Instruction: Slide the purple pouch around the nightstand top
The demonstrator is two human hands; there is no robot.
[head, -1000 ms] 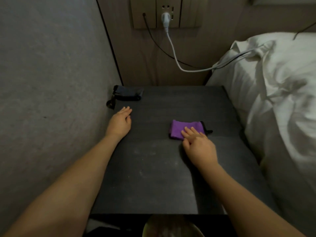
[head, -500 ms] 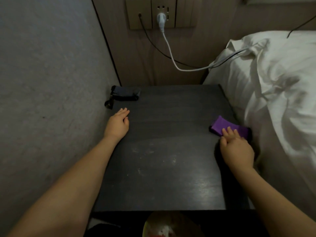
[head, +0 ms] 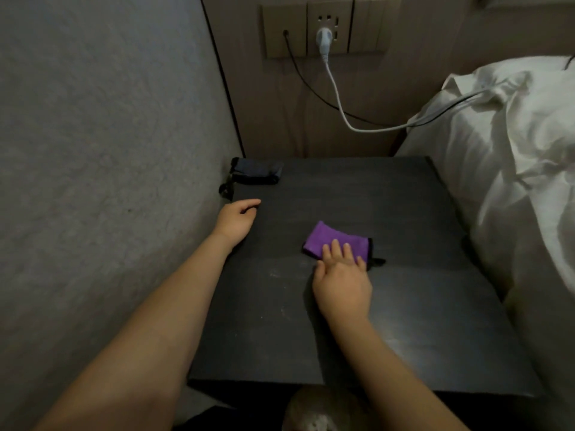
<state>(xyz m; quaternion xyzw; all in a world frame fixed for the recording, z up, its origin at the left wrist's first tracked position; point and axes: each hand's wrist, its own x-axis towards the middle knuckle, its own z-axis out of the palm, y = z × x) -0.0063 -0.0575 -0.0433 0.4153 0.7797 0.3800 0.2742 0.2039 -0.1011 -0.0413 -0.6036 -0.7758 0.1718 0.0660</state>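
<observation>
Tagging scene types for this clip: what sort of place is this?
Most likely a bedroom, possibly a hotel room: a dark bedside table stands against a bed with white bedding, below a wall socket panel with a white charger plug. The right hand presses a purple cloth.

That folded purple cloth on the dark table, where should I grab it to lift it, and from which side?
Probably the far left corner of the purple cloth. It lies flat, folded, with that end bare, while the right hand presses straight fingers on its near right part. Come from above and the left, pinching the folded edge off the table. The left hand rests nearby, holding nothing.
</observation>
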